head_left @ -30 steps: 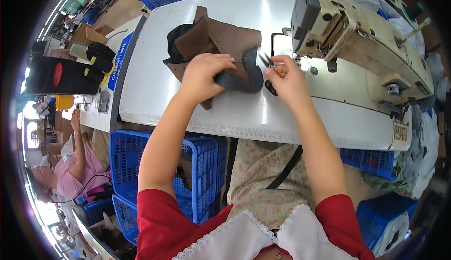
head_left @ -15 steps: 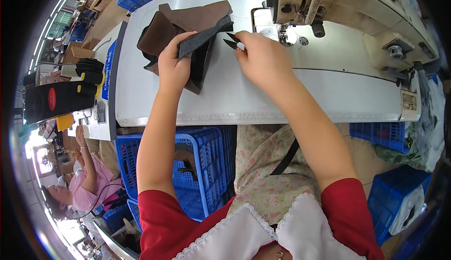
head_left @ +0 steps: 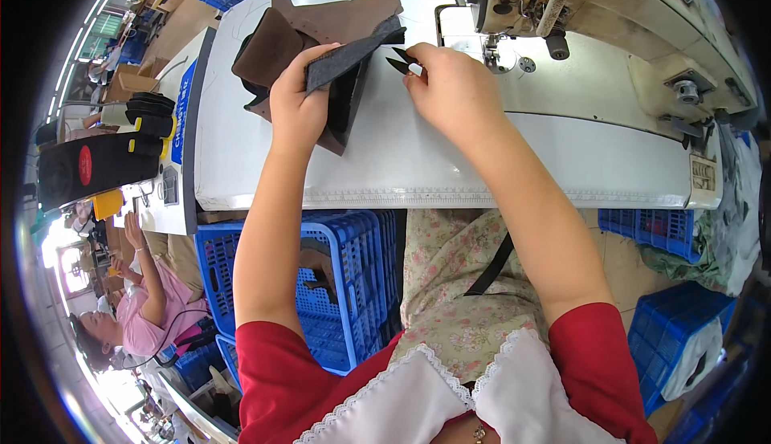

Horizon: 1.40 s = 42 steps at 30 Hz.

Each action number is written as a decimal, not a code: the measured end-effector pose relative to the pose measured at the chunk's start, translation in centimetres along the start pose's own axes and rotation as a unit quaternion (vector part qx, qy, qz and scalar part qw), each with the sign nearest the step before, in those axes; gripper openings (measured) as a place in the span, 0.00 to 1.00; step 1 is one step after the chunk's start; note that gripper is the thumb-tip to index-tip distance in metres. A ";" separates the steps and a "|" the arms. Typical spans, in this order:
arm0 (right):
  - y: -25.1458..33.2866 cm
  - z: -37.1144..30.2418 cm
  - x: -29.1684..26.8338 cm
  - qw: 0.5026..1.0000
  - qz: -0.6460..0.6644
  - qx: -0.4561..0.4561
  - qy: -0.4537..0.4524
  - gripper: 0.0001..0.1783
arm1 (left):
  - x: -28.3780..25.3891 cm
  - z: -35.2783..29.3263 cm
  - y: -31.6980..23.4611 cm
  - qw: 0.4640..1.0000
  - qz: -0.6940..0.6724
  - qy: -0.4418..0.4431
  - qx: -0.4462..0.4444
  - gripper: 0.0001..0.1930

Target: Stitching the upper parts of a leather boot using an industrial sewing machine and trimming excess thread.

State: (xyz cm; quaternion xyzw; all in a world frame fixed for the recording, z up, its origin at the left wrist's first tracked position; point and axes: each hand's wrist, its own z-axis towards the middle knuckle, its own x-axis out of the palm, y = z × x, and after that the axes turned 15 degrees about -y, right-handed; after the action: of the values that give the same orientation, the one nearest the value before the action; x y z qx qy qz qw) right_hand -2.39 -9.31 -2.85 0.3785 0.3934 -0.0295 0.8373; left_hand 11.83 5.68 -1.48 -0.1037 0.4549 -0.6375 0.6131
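Note:
My left hand (head_left: pixel 300 95) is closed on a folded brown piece of leather-like material (head_left: pixel 345 18) with a dark grey fabric side (head_left: pixel 349 60). The piece rests partly on the white sewing table (head_left: pixel 409 155), its folds spread to the left of and beyond the hand. In my right hand (head_left: pixel 454 87) a small pair of black-bladed thread snips (head_left: pixel 398 65) is gripped, blades apart and pointing left at the piece's right edge. A small gap shows between the blades and the material. The snips' handles are hidden inside the hand.
A sewing machine (head_left: pixel 634 42) stands at the right, its presser foot (head_left: pixel 498 54) just beyond my right hand. Below the table edge is a blue crate (head_left: pixel 341 243) with brown pieces inside. Another machine (head_left: pixel 100 167) and a person in pink (head_left: pixel 157 319) are at the left.
The view has shifted slightly, and the machine sits a little farther right. The snips' blades remain apart beside the material. Both hands keep their hold.

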 end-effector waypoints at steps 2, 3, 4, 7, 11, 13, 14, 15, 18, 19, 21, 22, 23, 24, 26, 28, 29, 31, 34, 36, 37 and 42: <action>-0.1 0.2 0.3 1.000 0.024 0.002 0.001 0.15 | 0.1 0.0 -0.1 1.000 -0.005 0.000 0.003 0.15; 0.1 0.2 0.4 1.000 0.025 0.002 0.002 0.15 | 0.1 0.0 -0.1 1.000 -0.009 0.001 0.006 0.15; 0.2 0.3 0.5 0.999 0.037 -0.007 -0.012 0.11 | 0.0 0.0 -0.1 1.000 -0.008 0.001 0.006 0.15; 0.6 0.7 0.7 0.998 0.048 -0.020 -0.021 0.08 | 0.0 0.0 0.1 1.000 -0.017 0.005 0.003 0.15; 0.6 1.0 0.8 0.998 0.039 -0.026 -0.029 0.08 | 0.2 0.1 -0.1 1.000 -0.001 0.007 0.019 0.16; 0.5 0.9 0.5 0.999 0.033 -0.021 -0.013 0.08 | 0.0 0.0 -0.1 1.000 0.014 0.008 0.024 0.16; 0.5 0.7 0.3 1.000 0.026 -0.015 0.003 0.08 | -0.3 -0.1 0.0 1.000 0.006 0.001 0.012 0.16; 0.3 0.4 0.0 1.000 0.025 -0.014 0.001 0.08 | -0.5 -0.2 0.1 1.000 -0.003 -0.006 0.000 0.15; -0.8 -0.8 -0.7 0.999 0.045 0.029 -0.005 0.16 | -1.7 -0.8 0.2 0.999 -0.005 -0.041 -0.029 0.11; -1.2 -1.1 -0.8 0.995 0.079 0.053 -0.019 0.17 | -2.1 -1.0 0.4 0.999 -0.007 -0.039 -0.026 0.11; -1.8 -1.2 -0.6 0.990 0.111 0.081 -0.036 0.19 | -3.0 -1.4 1.1 0.994 -0.092 -0.053 0.010 0.12; -2.0 -1.0 -0.3 0.983 0.143 0.110 -0.044 0.20 | -3.4 -1.5 1.4 0.994 -0.102 -0.050 -0.002 0.19; -2.3 -0.8 0.0 0.974 0.176 0.138 -0.051 0.21 | -3.6 -1.7 1.5 0.994 -0.103 -0.046 -0.001 0.19; -2.3 -0.4 0.1 0.973 0.176 0.140 -0.052 0.21 | -3.8 -1.9 1.6 0.993 -0.108 -0.056 -0.010 0.20; -2.2 0.1 0.4 0.868 0.391 0.303 0.046 0.22 | -3.9 -2.1 1.6 0.994 -0.088 -0.063 0.001 0.22; -1.7 0.0 1.0 0.842 0.438 0.307 0.064 0.22 | -4.1 -2.2 1.5 0.994 -0.091 -0.061 0.006 0.22; -1.4 -0.2 1.3 0.816 0.480 0.311 0.081 0.23 | -4.1 -2.2 1.5 0.993 -0.097 -0.060 0.011 0.21; -1.4 -0.6 2.3 0.872 0.419 0.252 0.016 0.22 | -3.7 -2.2 1.4 0.992 -0.115 -0.053 0.017 0.20; -0.8 -0.6 1.6 0.937 0.296 0.177 -0.058 0.20 | -3.6 -2.2 1.6 0.989 -0.136 -0.043 0.026 0.19; -0.3 -0.2 0.8 0.955 0.240 0.163 -0.067 0.19 | -3.7 -2.3 1.8 0.989 -0.140 -0.039 0.029 0.18; -0.2 0.0 0.7 0.965 0.214 0.134 -0.076 0.18 | -3.7 -2.2 1.8 0.987 -0.153 -0.036 0.027 0.17; 0.1 0.9 0.5 0.986 0.129 0.055 -0.088 0.14 | -3.4 -2.0 1.7 0.985 -0.165 -0.029 0.041 0.15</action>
State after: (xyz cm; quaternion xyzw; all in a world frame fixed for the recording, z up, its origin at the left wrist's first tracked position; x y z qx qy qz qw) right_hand -1.44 -9.64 -2.77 0.4675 0.2642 0.0240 0.8432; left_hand 12.35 9.88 -2.37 -0.1706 0.3867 -0.7448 0.5164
